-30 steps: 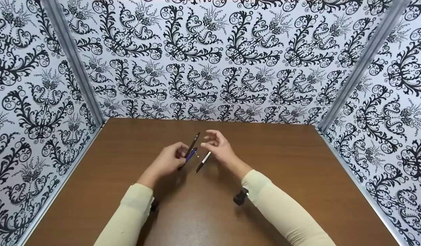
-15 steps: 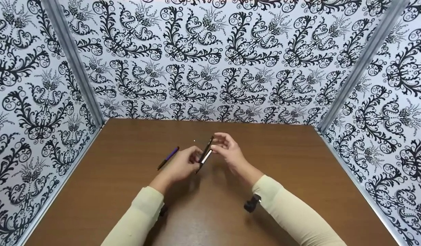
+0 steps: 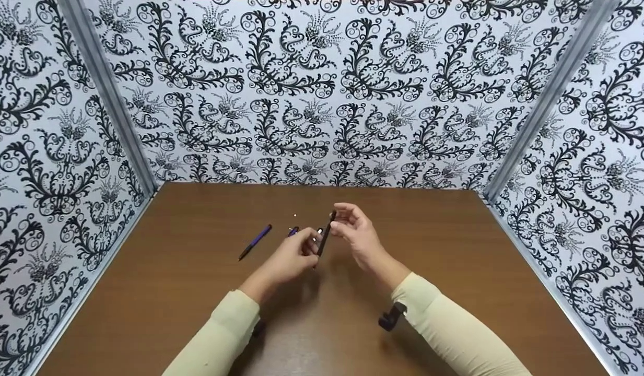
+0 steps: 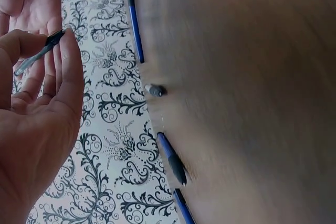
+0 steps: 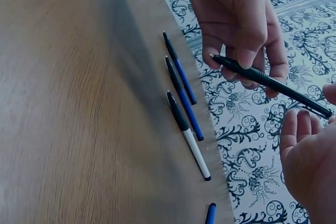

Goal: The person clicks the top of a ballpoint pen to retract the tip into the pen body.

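Observation:
A slim black pen point(image 3: 326, 240) is held tilted above the table, between both hands. My left hand point(image 3: 293, 256) pinches its lower, tip end between thumb and fingers, with the point sticking out in the right wrist view. At the upper end, my right hand point(image 3: 359, 232) has the pen's clip end point(image 5: 323, 109) between its thumb and fingertips. Under the hands lie a white pen point(image 5: 197, 153) with a black grip and blue pens with dark grips, one point(image 5: 185, 100) next to the white pen. The left hand partly hides these in the head view.
A blue pen point(image 3: 255, 243) lies left of the left hand on the brown table point(image 3: 207, 209). The end of another blue pen point(image 5: 211, 213) shows low in the right wrist view. Patterned walls point(image 3: 322, 94) enclose the table's back and sides.
Carrying the black pen, my left hand has moved right to my right hand, uncovering the left blue pen. My right hand has shifted slightly right; the white pen is now mostly hidden behind the left hand.

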